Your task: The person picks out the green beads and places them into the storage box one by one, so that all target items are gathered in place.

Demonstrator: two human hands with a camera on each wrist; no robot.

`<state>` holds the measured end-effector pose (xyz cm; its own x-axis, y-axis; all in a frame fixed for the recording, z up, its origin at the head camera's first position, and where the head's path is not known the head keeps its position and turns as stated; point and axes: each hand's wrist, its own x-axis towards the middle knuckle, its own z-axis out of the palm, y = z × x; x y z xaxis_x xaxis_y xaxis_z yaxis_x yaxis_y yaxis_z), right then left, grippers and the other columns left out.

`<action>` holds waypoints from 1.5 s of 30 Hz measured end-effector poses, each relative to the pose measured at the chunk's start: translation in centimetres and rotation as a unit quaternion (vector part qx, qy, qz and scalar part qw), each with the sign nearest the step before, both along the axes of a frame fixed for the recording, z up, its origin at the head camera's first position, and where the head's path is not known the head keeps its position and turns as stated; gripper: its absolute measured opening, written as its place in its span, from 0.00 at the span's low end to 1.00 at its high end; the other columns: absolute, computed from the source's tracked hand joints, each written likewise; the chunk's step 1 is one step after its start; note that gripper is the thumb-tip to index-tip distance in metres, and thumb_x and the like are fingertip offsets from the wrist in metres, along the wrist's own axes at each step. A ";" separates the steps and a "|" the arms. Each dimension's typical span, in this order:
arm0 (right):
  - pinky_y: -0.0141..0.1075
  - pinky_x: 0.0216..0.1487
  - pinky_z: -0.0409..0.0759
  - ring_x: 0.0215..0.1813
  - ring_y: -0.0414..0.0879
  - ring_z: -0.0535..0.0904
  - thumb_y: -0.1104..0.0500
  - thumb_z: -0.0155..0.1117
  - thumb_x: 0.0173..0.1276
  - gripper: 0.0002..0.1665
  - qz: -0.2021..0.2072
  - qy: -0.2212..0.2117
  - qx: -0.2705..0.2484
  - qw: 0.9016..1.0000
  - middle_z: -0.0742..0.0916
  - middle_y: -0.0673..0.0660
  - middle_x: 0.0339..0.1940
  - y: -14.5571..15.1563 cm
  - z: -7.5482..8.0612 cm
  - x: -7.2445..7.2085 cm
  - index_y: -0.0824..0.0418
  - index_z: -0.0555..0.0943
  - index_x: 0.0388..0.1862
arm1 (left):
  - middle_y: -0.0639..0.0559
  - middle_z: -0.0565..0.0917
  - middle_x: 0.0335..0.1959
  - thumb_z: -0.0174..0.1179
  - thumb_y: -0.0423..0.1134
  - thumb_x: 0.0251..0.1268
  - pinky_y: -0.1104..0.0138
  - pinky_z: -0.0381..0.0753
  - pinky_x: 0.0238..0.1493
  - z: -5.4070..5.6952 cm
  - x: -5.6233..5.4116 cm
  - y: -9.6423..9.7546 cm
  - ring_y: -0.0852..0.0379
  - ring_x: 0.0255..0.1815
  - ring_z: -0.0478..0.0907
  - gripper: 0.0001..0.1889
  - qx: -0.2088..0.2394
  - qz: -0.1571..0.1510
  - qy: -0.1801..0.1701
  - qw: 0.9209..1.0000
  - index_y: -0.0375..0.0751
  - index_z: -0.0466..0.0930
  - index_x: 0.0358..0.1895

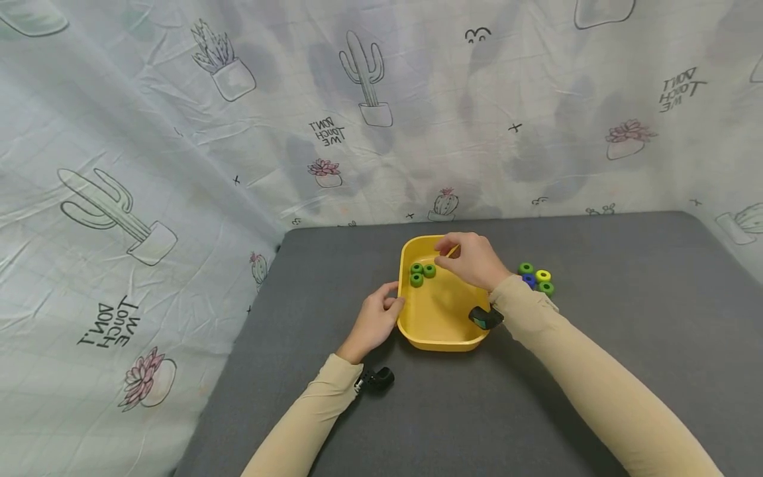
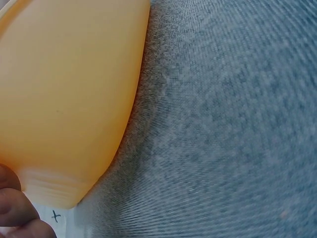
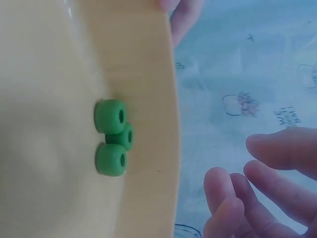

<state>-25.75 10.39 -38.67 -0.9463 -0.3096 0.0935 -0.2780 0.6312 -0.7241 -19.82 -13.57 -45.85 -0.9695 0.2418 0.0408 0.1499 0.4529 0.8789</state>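
Observation:
A yellow plastic tray (image 1: 444,315) lies on the grey table, with three green beads (image 3: 111,159), thick with a central hole, grouped near its left wall. My left hand (image 1: 377,317) holds the tray's left side; its curled fingers (image 2: 17,208) lie against the outer wall in the left wrist view. Above the tray's far right part hovers my right hand (image 1: 473,260), thumb and fingers apart with nothing seen between them. To the right of the tray, partly behind the right wrist, sit more beads: a yellow bead (image 1: 543,275), a blue bead (image 1: 528,281) and green beads (image 1: 546,288).
The grey tabletop (image 1: 626,318) extends around the tray on all sides. A pale cloth (image 1: 417,99) printed with cacti hangs behind the table and along its left. Black wrist devices (image 1: 379,379) are strapped to both arms.

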 end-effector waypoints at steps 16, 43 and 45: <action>0.40 0.43 0.82 0.45 0.49 0.85 0.54 0.71 0.73 0.14 -0.005 0.024 -0.040 0.999 0.90 0.57 0.48 3.6 0.2 4.1 0.58 0.87 0.53 | 0.43 0.82 0.26 0.52 0.37 0.82 0.70 0.66 0.22 0.0 0.0 0.1 0.61 0.17 0.68 0.24 0.000 0.003 -0.003 1.000 0.32 0.69 0.75; 0.34 0.37 0.81 0.41 0.41 0.82 0.52 0.71 0.73 0.11 -0.034 0.084 -0.006 0.996 0.89 0.50 0.47 10.3 -1.1 8.4 0.50 0.88 0.51 | 0.38 0.86 0.33 0.53 0.40 0.83 0.69 0.67 0.23 -0.4 0.1 -0.1 0.60 0.19 0.70 0.25 0.016 -0.003 -0.008 1.000 0.35 0.69 0.76; 0.34 0.34 0.79 0.40 0.39 0.81 0.52 0.72 0.72 0.10 -0.042 0.091 -0.004 0.995 0.89 0.50 0.47 10.9 -1.3 8.4 0.49 0.88 0.50 | 0.37 0.86 0.33 0.53 0.40 0.83 0.69 0.67 0.23 -0.3 0.0 -0.1 0.60 0.19 0.70 0.25 0.013 -0.003 -0.005 1.000 0.35 0.68 0.76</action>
